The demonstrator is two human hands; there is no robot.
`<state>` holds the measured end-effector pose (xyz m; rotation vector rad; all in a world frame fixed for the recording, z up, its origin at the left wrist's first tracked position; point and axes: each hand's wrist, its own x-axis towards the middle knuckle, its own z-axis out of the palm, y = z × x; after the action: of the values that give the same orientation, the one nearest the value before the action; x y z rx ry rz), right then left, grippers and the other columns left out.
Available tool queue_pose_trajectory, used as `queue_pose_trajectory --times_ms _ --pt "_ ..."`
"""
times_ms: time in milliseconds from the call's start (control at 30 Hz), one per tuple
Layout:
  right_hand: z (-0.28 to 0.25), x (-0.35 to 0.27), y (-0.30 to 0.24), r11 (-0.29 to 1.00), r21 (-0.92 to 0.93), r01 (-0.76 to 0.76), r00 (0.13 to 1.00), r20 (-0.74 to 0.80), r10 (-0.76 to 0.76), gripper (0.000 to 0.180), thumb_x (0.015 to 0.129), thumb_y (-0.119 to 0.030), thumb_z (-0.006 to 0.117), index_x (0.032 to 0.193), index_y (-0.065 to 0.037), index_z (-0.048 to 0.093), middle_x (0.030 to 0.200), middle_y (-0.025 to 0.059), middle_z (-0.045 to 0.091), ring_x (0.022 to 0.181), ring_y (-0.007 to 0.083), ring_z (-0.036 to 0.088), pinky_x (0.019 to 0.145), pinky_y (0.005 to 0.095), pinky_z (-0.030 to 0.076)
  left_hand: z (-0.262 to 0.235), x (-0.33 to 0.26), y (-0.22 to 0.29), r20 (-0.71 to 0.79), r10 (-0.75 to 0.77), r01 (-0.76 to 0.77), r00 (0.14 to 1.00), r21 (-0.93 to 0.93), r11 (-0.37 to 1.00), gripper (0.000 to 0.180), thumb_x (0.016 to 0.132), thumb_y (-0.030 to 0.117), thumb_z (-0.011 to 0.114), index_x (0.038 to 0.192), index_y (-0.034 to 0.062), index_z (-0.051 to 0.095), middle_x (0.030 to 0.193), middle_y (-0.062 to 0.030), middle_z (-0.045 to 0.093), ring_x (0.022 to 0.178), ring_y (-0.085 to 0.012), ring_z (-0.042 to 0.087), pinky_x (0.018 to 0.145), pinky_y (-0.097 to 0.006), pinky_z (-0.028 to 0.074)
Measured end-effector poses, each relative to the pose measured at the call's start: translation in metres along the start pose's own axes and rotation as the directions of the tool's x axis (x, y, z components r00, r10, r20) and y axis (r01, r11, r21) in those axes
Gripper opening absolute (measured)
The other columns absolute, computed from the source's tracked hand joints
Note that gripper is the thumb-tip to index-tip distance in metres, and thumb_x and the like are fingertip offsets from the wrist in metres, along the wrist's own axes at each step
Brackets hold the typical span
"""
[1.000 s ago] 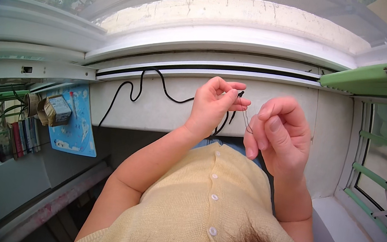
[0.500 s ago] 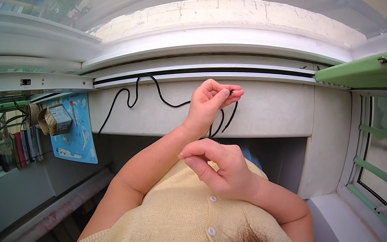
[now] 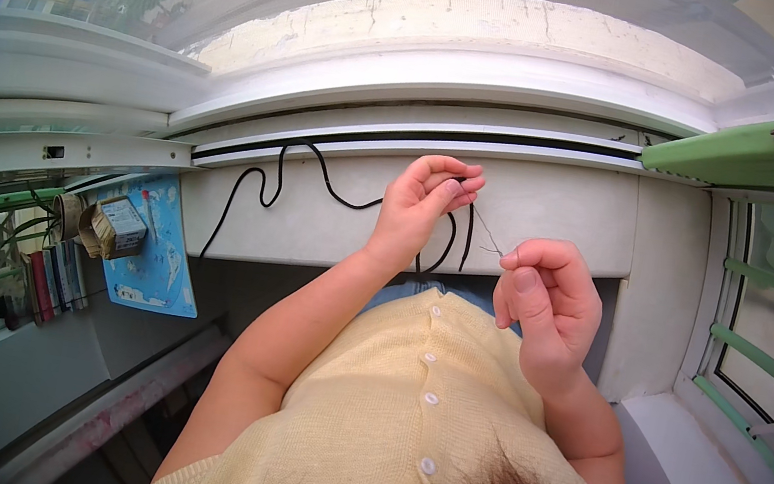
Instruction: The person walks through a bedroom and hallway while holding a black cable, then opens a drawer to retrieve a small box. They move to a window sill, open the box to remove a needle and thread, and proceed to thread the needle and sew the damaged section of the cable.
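My left hand [image 3: 416, 208] is closed in a pinch over the sill, with a black cord [image 3: 349, 205] between its fingertips. Two lengths of the cord hang below that hand, and the rest trails left in loops across the sill and over its front edge. Lower and to the right, my right hand [image 3: 551, 307] is closed too, thumb against forefinger. A thin dark thread [image 3: 483, 223] runs between the two hands, its lower end at the right fingertips. A short loose end sticks out beside it. Whether the right fingers also hold a needle is too small to tell.
The pale sill [image 3: 563, 219] stretches in front of me below a sliding window track [image 3: 483, 148]. A green frame [image 3: 756, 149] juts in at the right. On the left stand a blue board [image 3: 164, 257], a small box [image 3: 119, 225] and several books [image 3: 52, 282].
My right hand has moved from close to my chest out to the right and forward, and the thread now shows stretched between the hands. The left hand has hardly moved.
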<state>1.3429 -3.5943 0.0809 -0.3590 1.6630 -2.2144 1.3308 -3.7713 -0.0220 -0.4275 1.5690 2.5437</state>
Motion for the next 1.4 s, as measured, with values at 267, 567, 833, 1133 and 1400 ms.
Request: queue_pose_trajectory --times_ms 267,567,833,1133,1400 --pt "-0.002 0.009 0.000 0.990 0.039 0.133 0.989 -0.069 -0.130 0.010 0.098 -0.005 0.048 0.105 0.001 0.053 0.087 0.0033 0.058 0.061 0.0051 0.048 0.055 0.0189 0.041 -0.002 0.003 -0.004 -0.043 -0.060 0.061 0.997 0.028 0.998 0.024 0.097 0.005 0.046 0.119 -0.0029 0.053 0.122 -0.0209 0.059 0.104 -0.0262 0.065 0.092 -0.035 0.054" --pt "-0.041 0.038 0.015 0.955 -0.203 0.217 0.940 -0.220 -0.260 0.012 0.099 -0.011 0.048 0.104 -0.001 0.053 0.082 -0.0002 0.052 0.061 0.0053 0.045 0.057 0.0193 0.039 -0.003 -0.001 0.016 0.079 -0.187 0.195 0.979 -0.107 0.975 0.039 0.096 0.008 0.050 0.134 0.0006 0.045 0.122 -0.0238 0.059 0.105 -0.0282 0.065 0.090 -0.034 0.055" --pt "-0.031 0.048 0.006 0.940 -0.216 0.264 0.945 -0.134 -0.297 0.009 0.095 -0.005 0.053 0.103 -0.001 0.056 0.079 0.0003 0.053 0.060 0.0068 0.046 0.055 0.0212 0.039 -0.003 -0.003 0.011 0.111 -0.127 0.120 0.986 0.070 0.990 0.042 0.097 0.008 0.048 0.139 0.0032 0.041 0.122 -0.0209 0.060 0.098 -0.0253 0.067 0.084 -0.032 0.056" --pt "-0.032 0.053 0.065 0.674 -0.711 0.199 0.979 0.118 -0.165 0.016 0.081 0.001 0.065 0.096 -0.006 0.063 0.076 0.0063 0.058 0.055 0.0183 0.052 0.051 0.0310 0.043 0.006 -0.011 0.027 0.187 -0.179 0.181 0.966 0.007 0.983 0.053 0.096 0.007 0.050 0.145 0.0065 0.033 0.120 -0.0170 0.060 0.079 -0.0210 0.069 0.061 -0.028 0.056" --pt "-0.034 0.054 0.072 0.600 -0.751 0.274 0.958 0.157 -0.241 0.015 0.080 0.002 0.065 0.092 -0.004 0.060 0.078 0.0090 0.060 0.063 0.0247 0.059 0.055 0.0326 0.048 0.006 -0.029 0.028 -0.168 -0.059 0.149 0.984 0.593 0.792 0.047 0.083 0.002 0.066 0.128 0.0040 0.049 0.088 -0.0052 0.062 0.060 -0.0050 0.048 0.053 -0.020 0.041"
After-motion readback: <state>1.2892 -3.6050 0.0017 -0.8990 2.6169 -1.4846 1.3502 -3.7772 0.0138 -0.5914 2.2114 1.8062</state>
